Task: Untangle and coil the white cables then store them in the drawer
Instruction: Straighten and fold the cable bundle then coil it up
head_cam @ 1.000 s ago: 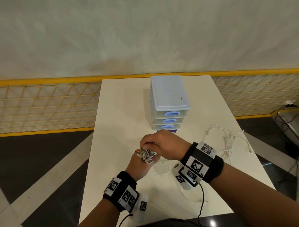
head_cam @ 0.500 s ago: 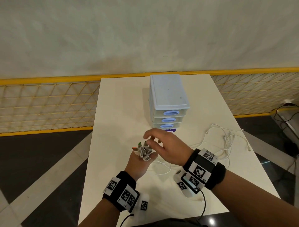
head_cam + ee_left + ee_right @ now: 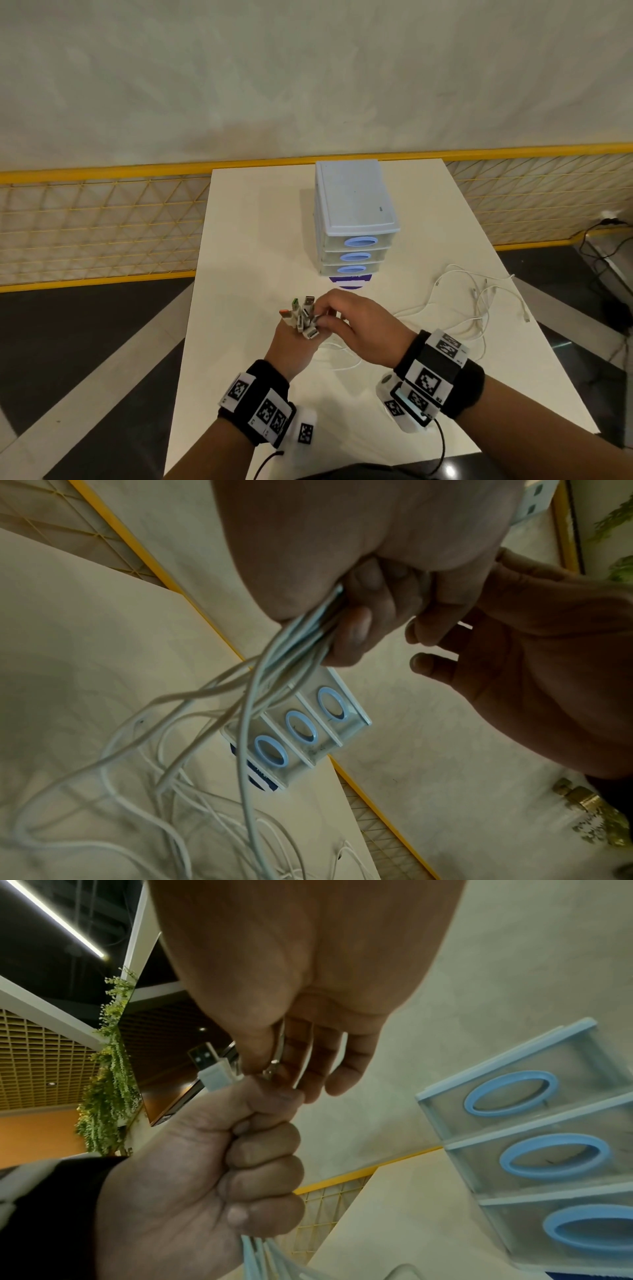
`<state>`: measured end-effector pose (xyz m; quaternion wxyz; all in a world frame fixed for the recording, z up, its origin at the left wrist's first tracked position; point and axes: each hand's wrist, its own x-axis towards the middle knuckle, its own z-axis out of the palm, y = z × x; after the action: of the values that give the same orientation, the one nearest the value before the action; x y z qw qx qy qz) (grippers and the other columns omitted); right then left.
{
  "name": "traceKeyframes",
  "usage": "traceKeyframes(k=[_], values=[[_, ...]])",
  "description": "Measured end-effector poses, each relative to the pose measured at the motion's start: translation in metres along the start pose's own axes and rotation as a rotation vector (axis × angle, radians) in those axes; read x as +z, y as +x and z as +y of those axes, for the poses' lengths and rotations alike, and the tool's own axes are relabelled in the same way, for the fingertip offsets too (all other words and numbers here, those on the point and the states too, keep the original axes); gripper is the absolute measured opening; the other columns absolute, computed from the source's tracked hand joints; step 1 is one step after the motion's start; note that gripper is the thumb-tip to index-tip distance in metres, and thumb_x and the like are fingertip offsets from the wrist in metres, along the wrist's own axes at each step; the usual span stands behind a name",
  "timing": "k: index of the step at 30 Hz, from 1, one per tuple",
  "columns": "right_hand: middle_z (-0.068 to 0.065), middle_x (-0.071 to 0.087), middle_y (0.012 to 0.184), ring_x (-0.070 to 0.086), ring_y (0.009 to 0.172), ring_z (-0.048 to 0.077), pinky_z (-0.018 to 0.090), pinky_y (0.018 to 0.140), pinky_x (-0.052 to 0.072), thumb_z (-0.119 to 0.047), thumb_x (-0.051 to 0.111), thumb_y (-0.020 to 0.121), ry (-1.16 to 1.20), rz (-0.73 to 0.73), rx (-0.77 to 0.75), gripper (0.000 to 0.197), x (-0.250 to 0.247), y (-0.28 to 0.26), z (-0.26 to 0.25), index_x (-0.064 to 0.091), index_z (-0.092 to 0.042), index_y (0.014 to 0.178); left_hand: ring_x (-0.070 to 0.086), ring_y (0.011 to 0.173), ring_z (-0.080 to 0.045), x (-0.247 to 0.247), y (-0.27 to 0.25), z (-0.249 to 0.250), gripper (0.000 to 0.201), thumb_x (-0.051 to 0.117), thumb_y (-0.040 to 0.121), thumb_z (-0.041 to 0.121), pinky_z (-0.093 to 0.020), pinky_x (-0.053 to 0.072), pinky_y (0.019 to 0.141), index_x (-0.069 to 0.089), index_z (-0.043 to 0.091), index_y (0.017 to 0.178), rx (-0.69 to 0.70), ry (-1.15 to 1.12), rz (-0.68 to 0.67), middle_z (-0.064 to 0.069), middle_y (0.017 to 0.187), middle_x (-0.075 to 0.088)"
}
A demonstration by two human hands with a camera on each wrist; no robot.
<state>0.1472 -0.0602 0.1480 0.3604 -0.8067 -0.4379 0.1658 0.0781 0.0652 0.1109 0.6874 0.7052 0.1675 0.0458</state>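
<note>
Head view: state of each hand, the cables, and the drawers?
left hand: fist gripping the cable bundle, USB plugs sticking out on top.
right hand: pinching a small connector at the plugs.
white cables: loose and uncoiled on the table.
drawer unit: three drawers, all closed.

Thin white cables [image 3: 455, 318], USB plug ends [image 3: 303, 317] bunched upright in the left hand [image 3: 291, 353], trail loose and tangled across the worktop. Pale plastic three-drawer unit with blue oval handles [image 3: 356, 219] stands behind, every drawer closed.
</note>
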Motion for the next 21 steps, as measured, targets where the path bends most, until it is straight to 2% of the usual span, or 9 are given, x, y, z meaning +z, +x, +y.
traceKeyframes(k=[3, 5, 7, 10, 11, 13, 15, 18, 21], values=[[0.000, 0.065, 0.095, 0.057, 0.083, 0.015, 0.035, 0.078, 0.050, -0.023, 0.047, 0.095, 0.033, -0.004, 0.040, 0.012, -0.003, 0.000, -0.001, 0.054, -0.015, 0.101, 0.044, 0.043, 0.004, 0.001, -0.001, 0.002, 0.039, 0.060, 0.082, -0.011, -0.009, 0.033, 0.049, 0.051, 0.021, 0.062, -0.017, 0.016, -0.004, 0.015, 0.043, 0.053], [-0.001, 0.065, 0.094, 0.058, 0.082, 0.016, 0.038, 0.078, 0.050, -0.024, 0.047, 0.095, 0.027, -0.022, 0.031, 0.012, -0.003, -0.001, -0.001, 0.053, -0.016, 0.101, 0.046, 0.043, 0.005, 0.002, -0.003, 0.002, 0.039, 0.059, 0.082, -0.011, -0.009, 0.034, 0.049, 0.052, 0.021, 0.061, -0.042, 0.027, 0.003, 0.015, 0.043, 0.054], [-0.002, 0.064, 0.094, 0.057, 0.084, 0.013, 0.033, 0.079, 0.049, -0.026, 0.050, 0.094, 0.030, -0.003, 0.009, 0.013, -0.002, -0.002, -0.001, 0.054, -0.018, 0.103, 0.048, 0.043, 0.005, 0.004, -0.003, 0.001, 0.039, 0.057, 0.082, -0.013, -0.008, 0.035, 0.049, 0.052, 0.021, 0.063, -0.072, 0.007, 0.039, 0.013, 0.043, 0.054], [-0.006, 0.058, 0.097, 0.052, 0.088, 0.007, 0.014, 0.079, 0.041, -0.031, 0.059, 0.088, 0.060, 0.137, -0.073, 0.017, 0.001, -0.004, -0.001, 0.056, -0.022, 0.102, 0.046, 0.043, 0.001, 0.004, 0.000, -0.002, 0.034, 0.065, 0.076, -0.003, -0.014, 0.035, 0.050, 0.056, 0.024, 0.059, -0.124, -0.072, 0.094, 0.013, 0.046, 0.052], [-0.005, 0.057, 0.095, 0.052, 0.087, 0.007, 0.014, 0.079, 0.041, -0.031, 0.062, 0.086, 0.065, 0.161, -0.125, 0.018, 0.003, -0.005, -0.001, 0.057, -0.022, 0.100, 0.044, 0.045, 0.001, 0.004, 0.000, -0.002, 0.024, 0.066, 0.071, 0.003, -0.015, 0.036, 0.051, 0.057, 0.022, 0.058, -0.135, -0.135, 0.089, 0.013, 0.047, 0.053], [-0.002, 0.057, 0.091, 0.054, 0.083, 0.009, 0.021, 0.077, 0.047, -0.027, 0.065, 0.084, 0.056, 0.166, -0.213, 0.015, 0.008, -0.006, -0.001, 0.061, -0.021, 0.097, 0.045, 0.050, -0.001, 0.004, 0.000, -0.001, 0.011, 0.059, 0.066, 0.007, -0.015, 0.039, 0.052, 0.052, 0.012, 0.062, -0.120, -0.184, 0.068, 0.012, 0.049, 0.052], [0.002, 0.061, 0.088, 0.057, 0.081, 0.011, 0.027, 0.075, 0.050, -0.024, 0.064, 0.086, 0.028, 0.192, -0.235, 0.012, 0.013, -0.005, 0.000, 0.065, -0.021, 0.098, 0.044, 0.047, 0.003, 0.003, -0.001, 0.002, 0.016, 0.057, 0.068, 0.002, -0.012, 0.037, 0.051, 0.047, 0.013, 0.061, -0.103, -0.118, 0.036, 0.013, 0.046, 0.052], [0.004, 0.065, 0.086, 0.061, 0.081, 0.014, 0.032, 0.072, 0.052, -0.025, 0.062, 0.086, 0.045, 0.251, -0.214, 0.016, 0.014, -0.004, 0.002, 0.072, -0.017, 0.096, 0.042, 0.040, 0.003, 0.004, -0.002, 0.006, 0.041, 0.055, 0.076, -0.018, -0.009, 0.032, 0.047, 0.043, 0.016, 0.057, -0.082, 0.006, 0.037, 0.011, 0.038, 0.048], [0.004, 0.065, 0.085, 0.063, 0.080, 0.014, 0.033, 0.071, 0.053, -0.030, 0.060, 0.086, 0.055, 0.252, -0.225, 0.021, 0.015, -0.004, 0.002, 0.073, -0.017, 0.097, 0.044, 0.040, 0.004, 0.003, -0.003, 0.003, 0.040, 0.051, 0.078, -0.019, -0.012, 0.034, 0.049, 0.046, 0.016, 0.058, -0.106, 0.027, 0.066, 0.012, 0.039, 0.051]])
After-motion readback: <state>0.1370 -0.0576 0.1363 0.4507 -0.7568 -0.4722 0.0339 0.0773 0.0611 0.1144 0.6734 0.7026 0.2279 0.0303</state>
